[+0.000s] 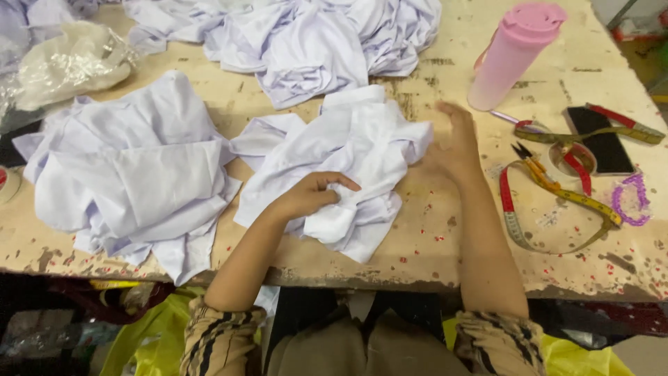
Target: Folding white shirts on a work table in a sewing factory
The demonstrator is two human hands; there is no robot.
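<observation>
A crumpled white garment (351, 150) lies in the middle of the worn wooden table (424, 244). My left hand (313, 195) is closed on a fold of this cloth near its lower part. My right hand (456, 139) rests open and flat on the table just right of the garment, fingers pointing away from me, touching its edge.
More white garments lie in a pile at the left (132, 174) and at the back (299, 42). A clear plastic bag (66, 63) is at far left. A pink bottle (515, 52), a dark phone (602, 139), small snips (529, 160) and a measuring tape (557, 195) lie at right.
</observation>
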